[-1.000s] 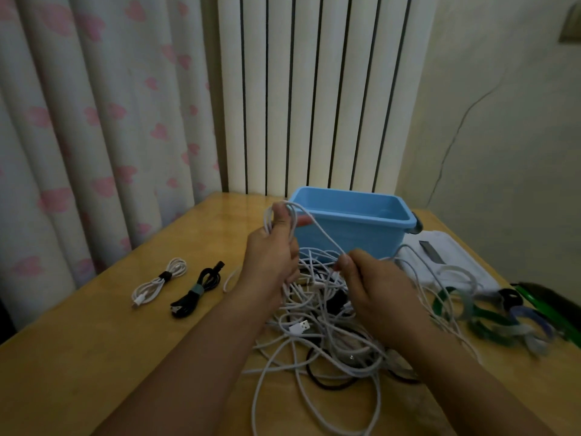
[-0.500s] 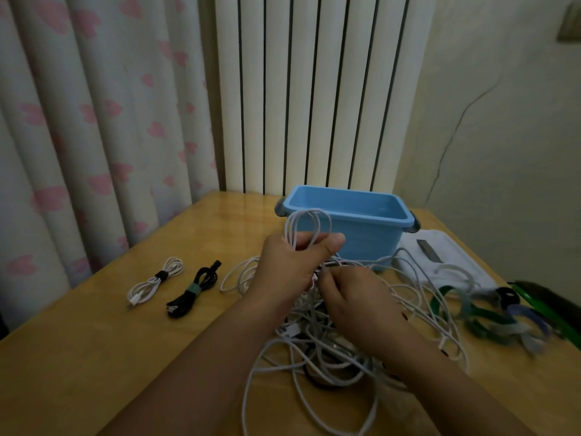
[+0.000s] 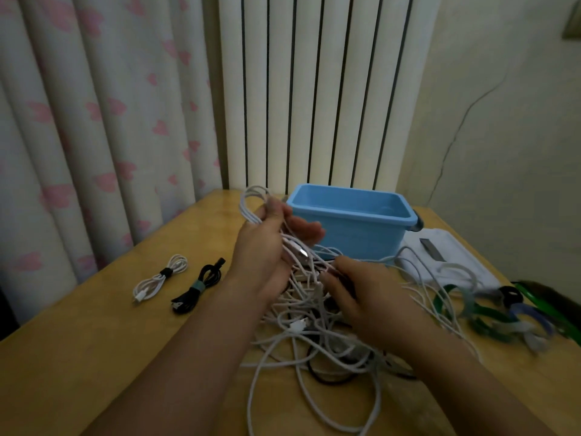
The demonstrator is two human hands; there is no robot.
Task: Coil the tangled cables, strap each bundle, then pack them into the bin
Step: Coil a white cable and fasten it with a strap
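The left hand (image 3: 267, 247) grips a half-made coil of thin white cable (image 3: 251, 206), thumb pressed over the gathered loops, which rise away from the person above the fist; a plug end lies across its palm. The coil's loose tail runs down and rightward into the tangled heap of white and black cables (image 3: 317, 335) directly below. The right hand (image 3: 371, 300), nearer that heap, pinches a strand at its top, so it seems placed to feed the next loop up. The heap sits near the front edge of the yellow wooden table (image 3: 78, 357); the empty blue plastic bin (image 3: 349, 221) stands just behind it, toward the back edge.
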